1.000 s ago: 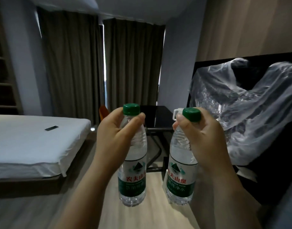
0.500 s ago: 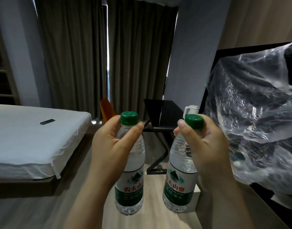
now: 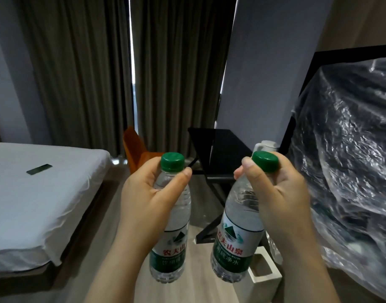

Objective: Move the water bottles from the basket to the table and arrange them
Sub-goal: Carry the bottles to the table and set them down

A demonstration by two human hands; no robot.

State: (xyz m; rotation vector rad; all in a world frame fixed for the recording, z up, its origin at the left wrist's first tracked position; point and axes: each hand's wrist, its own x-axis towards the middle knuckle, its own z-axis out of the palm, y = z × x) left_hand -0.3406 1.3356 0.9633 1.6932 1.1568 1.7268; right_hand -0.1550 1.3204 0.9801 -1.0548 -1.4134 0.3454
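I carry two clear water bottles with green caps and green-and-white labels, both upright in the air at chest height. My left hand [image 3: 148, 200] grips the neck of the left bottle [image 3: 172, 243], thumb across its shoulder. My right hand [image 3: 281, 197] grips the neck of the right bottle [image 3: 235, 243], fingers curled just under the cap. The bottles hang side by side, a small gap apart. A black table [image 3: 222, 149] stands ahead by the grey wall. No basket is in view.
A white bed [image 3: 34, 197] with a dark remote [image 3: 39, 169] fills the left. An orange chair [image 3: 135, 147] stands before the dark curtains. Crinkled clear plastic sheeting [image 3: 349, 171] covers a dark object on the right. A white box [image 3: 264, 274] sits on the wooden floor.
The view has moved forward toward the black table; the table, chair and plastic sheeting loom larger. Both hands keep the same hold on their bottles.
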